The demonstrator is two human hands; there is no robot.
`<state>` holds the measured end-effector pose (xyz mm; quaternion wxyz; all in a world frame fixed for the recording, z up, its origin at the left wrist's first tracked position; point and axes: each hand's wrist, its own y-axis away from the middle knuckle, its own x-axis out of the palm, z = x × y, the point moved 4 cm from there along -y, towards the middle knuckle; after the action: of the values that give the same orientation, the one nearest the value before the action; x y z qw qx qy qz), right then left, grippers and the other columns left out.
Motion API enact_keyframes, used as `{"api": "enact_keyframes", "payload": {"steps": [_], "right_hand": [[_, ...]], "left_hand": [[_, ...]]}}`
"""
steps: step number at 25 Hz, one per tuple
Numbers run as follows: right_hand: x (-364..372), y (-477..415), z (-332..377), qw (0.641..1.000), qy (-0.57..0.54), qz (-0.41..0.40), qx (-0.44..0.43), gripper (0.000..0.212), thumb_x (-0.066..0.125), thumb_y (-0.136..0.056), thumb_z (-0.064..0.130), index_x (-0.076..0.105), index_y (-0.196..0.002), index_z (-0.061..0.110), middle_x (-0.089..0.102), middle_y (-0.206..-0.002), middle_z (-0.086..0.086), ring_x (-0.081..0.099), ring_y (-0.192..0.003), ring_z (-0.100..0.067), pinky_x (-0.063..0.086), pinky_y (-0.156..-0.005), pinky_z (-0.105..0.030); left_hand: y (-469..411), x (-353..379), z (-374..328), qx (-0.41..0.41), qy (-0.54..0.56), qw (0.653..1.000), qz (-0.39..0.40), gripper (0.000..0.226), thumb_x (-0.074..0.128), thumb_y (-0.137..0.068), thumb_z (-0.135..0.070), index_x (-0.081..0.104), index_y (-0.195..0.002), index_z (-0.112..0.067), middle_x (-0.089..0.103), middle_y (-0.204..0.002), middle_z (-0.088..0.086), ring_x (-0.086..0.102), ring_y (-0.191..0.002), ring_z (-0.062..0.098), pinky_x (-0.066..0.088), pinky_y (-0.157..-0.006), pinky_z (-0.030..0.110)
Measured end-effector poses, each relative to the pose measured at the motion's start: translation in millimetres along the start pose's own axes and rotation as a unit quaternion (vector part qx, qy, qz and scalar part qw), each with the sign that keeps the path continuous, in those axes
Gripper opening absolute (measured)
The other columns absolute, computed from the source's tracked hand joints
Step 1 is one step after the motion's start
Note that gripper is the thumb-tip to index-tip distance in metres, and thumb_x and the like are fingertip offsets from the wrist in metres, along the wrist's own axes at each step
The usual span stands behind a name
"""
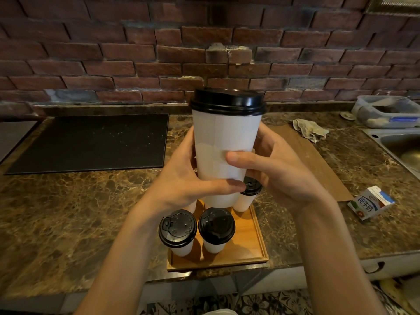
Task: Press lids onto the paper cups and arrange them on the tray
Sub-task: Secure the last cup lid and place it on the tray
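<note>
Head view showed a brick wall [113, 53] filling the frame from 9 round to 3 o'clock, with a marbled brown counter [68, 212] running below it. A black mat [91, 144] lay flat on the counter at 9 o'clock of centre. A wooden board [318, 160] lay at 3 o'clock, partly hidden by the right hand [279, 173]. A steel sink [400, 144] was cut off by the edge beyond it.

A wooden tray [256, 242] sat at 6 o'clock, at the counter's near edge. Both hands were clamped on the big cup [218, 144]. The left hand [181, 178] wrapped it from 9 o'clock with the thumb across the low front. The right wrapped it from 3 o'clock with the thumb pressed higher up. The white cup stood upright at centre, held over the tray's far half, with a black lid [227, 101] seated on its rim at 12 o'clock.

A clear container [386, 110] stood at 2 o'clock by the wall, and a crumpled cloth [310, 130] lay near it. A milk carton [370, 202] lay on its side at 4 o'clock.

On the tray, three small lidded cups showed plainly. The left cup [178, 230] and middle cup [216, 226] stood side by side at its near end. The back cup [247, 194] stood at 1 o'clock of them, under the right hand.
</note>
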<state>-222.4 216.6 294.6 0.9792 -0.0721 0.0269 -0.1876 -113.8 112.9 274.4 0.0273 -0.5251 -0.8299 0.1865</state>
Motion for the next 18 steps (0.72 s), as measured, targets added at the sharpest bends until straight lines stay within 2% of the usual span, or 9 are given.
{"api": "enact_keyframes", "payload": {"steps": [4, 7, 10, 12, 15, 18], "right_hand": [[0, 2, 6, 0.998, 0.061, -0.034, -0.011, 0.061, 0.079, -0.068, 0.029, 0.055, -0.124, 0.032, 0.067, -0.114, 0.014, 0.063, -0.108, -0.004, 0.057, -0.085, -0.027], [5, 3, 9, 0.992, 0.093, -0.082, -0.021, 0.068, 0.081, -0.064, 0.038, 0.053, -0.127, 0.033, 0.065, -0.114, 0.016, 0.061, -0.104, 0.003, 0.054, -0.079, -0.016], [9, 3, 12, 0.986, 0.111, -0.117, -0.029, 0.077, 0.084, -0.066, 0.043, 0.05, -0.133, 0.031, 0.061, -0.119, 0.016, 0.058, -0.107, 0.004, 0.055, -0.082, -0.016], [11, 4, 13, 0.983, 0.122, -0.136, -0.036, 0.08, 0.083, -0.065, 0.044, 0.049, -0.136, 0.03, 0.06, -0.122, 0.016, 0.057, -0.109, 0.005, 0.055, -0.084, -0.018], [14, 3, 11, 0.974, 0.161, -0.156, -0.033, 0.083, 0.085, -0.066, 0.043, 0.045, -0.138, 0.033, 0.058, -0.125, 0.018, 0.055, -0.111, 0.003, 0.055, -0.084, -0.023], [17, 2, 7, 0.97, 0.183, -0.157, -0.013, 0.088, 0.086, -0.063, 0.047, 0.041, -0.138, 0.034, 0.057, -0.124, 0.016, 0.056, -0.113, -0.005, 0.055, -0.09, -0.034]], "left_hand": [[-1, 1, -2, 0.012, -0.018, 0.999, -0.027, 0.085, 0.084, -0.06, -0.024, 0.04, -0.132, -0.028, 0.059, -0.118, -0.013, 0.058, -0.112, 0.009, 0.053, -0.078, 0.017], [-3, 2, -4, 0.023, -0.031, 0.998, -0.048, 0.086, 0.084, -0.058, -0.028, 0.038, -0.13, -0.031, 0.058, -0.117, -0.02, 0.057, -0.113, 0.003, 0.051, -0.079, 0.013], [-4, 5, -4, 0.017, -0.03, 0.996, -0.086, 0.09, 0.085, -0.056, -0.026, 0.036, -0.132, -0.032, 0.057, -0.116, -0.027, 0.055, -0.113, -0.003, 0.051, -0.079, 0.011], [-3, 5, -3, 0.015, -0.039, 0.992, -0.121, 0.094, 0.085, -0.055, -0.028, 0.035, -0.135, -0.03, 0.055, -0.12, -0.022, 0.055, -0.114, 0.0, 0.053, -0.083, 0.018], [-3, 6, -2, 0.016, -0.055, 0.987, -0.153, 0.102, 0.085, -0.055, -0.031, 0.031, -0.141, -0.025, 0.054, -0.128, -0.008, 0.056, -0.117, 0.012, 0.054, -0.09, 0.037], [-3, 7, 0, 0.013, -0.07, 0.984, -0.165, 0.107, 0.085, -0.057, -0.031, 0.026, -0.146, -0.026, 0.051, -0.134, -0.004, 0.054, -0.121, 0.017, 0.053, -0.092, 0.043]]}}
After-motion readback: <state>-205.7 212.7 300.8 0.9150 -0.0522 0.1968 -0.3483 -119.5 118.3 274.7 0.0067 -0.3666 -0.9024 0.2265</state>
